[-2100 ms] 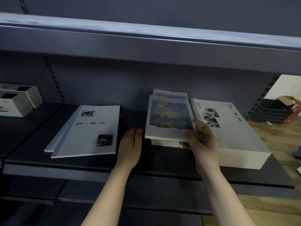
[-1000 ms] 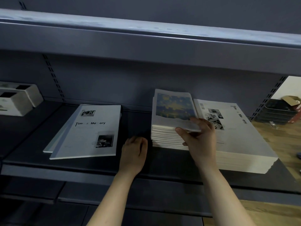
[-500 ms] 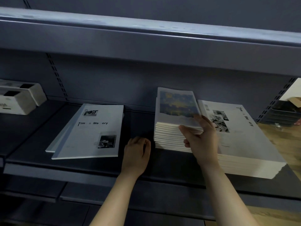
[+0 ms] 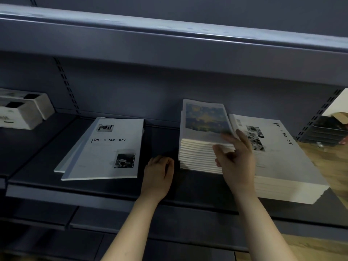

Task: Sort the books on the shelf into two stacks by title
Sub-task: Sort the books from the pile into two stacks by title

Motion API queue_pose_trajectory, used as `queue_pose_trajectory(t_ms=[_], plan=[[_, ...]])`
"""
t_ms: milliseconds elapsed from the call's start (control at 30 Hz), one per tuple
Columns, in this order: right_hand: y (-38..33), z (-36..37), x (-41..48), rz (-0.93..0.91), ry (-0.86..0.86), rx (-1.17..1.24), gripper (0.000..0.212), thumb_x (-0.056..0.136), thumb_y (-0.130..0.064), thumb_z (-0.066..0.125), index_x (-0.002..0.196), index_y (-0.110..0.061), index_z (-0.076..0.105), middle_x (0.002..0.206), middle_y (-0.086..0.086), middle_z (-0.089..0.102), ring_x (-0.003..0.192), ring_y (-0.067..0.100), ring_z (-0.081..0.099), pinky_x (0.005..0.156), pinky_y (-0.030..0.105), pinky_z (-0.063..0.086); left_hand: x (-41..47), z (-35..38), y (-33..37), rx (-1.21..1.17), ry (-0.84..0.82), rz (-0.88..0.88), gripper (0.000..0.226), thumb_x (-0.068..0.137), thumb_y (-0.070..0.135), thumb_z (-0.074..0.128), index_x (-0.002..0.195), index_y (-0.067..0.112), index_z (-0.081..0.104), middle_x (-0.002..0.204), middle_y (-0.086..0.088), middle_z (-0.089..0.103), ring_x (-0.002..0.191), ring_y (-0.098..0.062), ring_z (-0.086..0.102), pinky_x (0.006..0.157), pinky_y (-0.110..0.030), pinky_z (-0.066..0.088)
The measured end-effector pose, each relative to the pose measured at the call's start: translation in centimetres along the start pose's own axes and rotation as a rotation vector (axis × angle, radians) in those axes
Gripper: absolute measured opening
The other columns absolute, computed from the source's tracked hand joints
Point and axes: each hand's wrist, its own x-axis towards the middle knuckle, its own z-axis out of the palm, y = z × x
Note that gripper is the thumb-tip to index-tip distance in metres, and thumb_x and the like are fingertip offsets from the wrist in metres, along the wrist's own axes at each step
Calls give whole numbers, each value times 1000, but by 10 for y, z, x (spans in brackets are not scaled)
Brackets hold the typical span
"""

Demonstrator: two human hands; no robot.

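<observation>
Three book piles lie on the dark shelf. At the left is a low pile of white "Time & Memory" books. The middle stack has a blue and yellow painted cover on top. A tall stack of "Time & Memory" books stands right beside it. My right hand is at the middle stack's front right corner, fingers spread over the top cover and thumb against the page edges; it is blurred. My left hand rests on the shelf between the left pile and the middle stack, fingers loosely curled, holding nothing.
An upper shelf overhangs the books. White boxes sit on the neighbouring shelf at far left. Black stacked trays stand at the right past the upright, on a wooden floor.
My right hand has laid the painted-cover book squarely on the middle stack and spread its fingers. My left hand has gone from flat to loosely curled on the shelf.
</observation>
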Motion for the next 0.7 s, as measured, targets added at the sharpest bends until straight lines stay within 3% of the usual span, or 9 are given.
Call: queue_pose_trajectory(t_ms=[67, 133, 200, 367, 500, 700], plan=[[-4, -2, -4, -77, 61, -25, 31, 80, -5, 72, 108, -17, 67, 139, -4, 40, 64, 2, 62, 75, 14, 49, -1, -4, 2, -31, -16, 1, 22, 98, 20, 45, 103, 16, 66, 105, 0, 61, 99, -13, 50, 87, -29, 42], [-8, -3, -6, -159, 95, -33, 27, 78, 2, 71, 101, -11, 69, 133, 2, 48, 76, -6, 60, 72, 10, 46, -3, -9, 5, -61, -31, 8, 22, 98, 20, 45, 106, 17, 65, 106, 1, 60, 101, -11, 50, 84, -22, 39], [-11, -4, -9, -219, 95, -5, 23, 78, 5, 69, 95, -10, 70, 121, 5, 56, 86, -2, 60, 70, 14, 48, -4, -16, 7, -64, -25, 26, 21, 97, 19, 47, 107, 18, 65, 105, 3, 59, 99, -10, 52, 79, -19, 38], [-12, 3, -22, -190, -73, 80, 31, 81, 4, 66, 87, -26, 67, 88, -6, 65, 63, 12, 62, 61, 28, 52, 0, -42, 0, 52, 76, 77, 23, 93, 9, 50, 109, 14, 65, 107, -3, 60, 92, -17, 58, 75, -22, 40], [-6, 19, -37, -159, -275, 20, 26, 83, 0, 68, 89, -26, 68, 89, -12, 66, 74, 5, 62, 67, 13, 47, 5, -67, -20, 222, 158, -4, 21, 89, 10, 54, 106, 12, 66, 103, -9, 63, 94, -28, 58, 77, -33, 45], [6, 42, -56, -156, -420, -100, 18, 80, -6, 70, 89, -21, 70, 91, -10, 64, 85, 2, 62, 75, 18, 50, 3, -104, -60, 403, 195, -189, 21, 88, 17, 55, 106, 14, 66, 104, -10, 63, 99, -32, 54, 82, -41, 40]])
